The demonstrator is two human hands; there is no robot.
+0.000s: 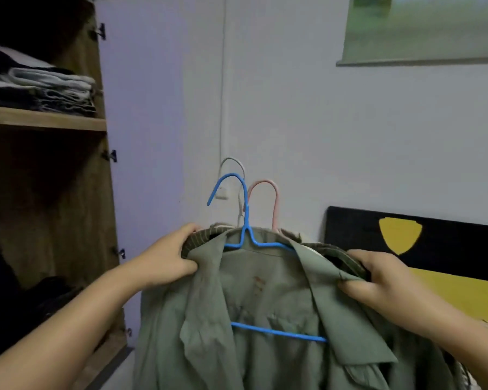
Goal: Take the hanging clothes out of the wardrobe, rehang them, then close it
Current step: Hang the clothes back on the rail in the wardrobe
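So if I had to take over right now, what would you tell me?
Left hand: grips the left shoulder of the bundle of clothes.
Right hand: grips the right shoulder.
Clothes: a green shirt on a blue hanger in front; behind it a white hanger and a pink hanger carry more garments. All are held out in front of the wall, right of the wardrobe.
Done: these clothes are out.
Left: rehang them, close the wardrobe. Its door is still open, with folded clothes on a shelf.
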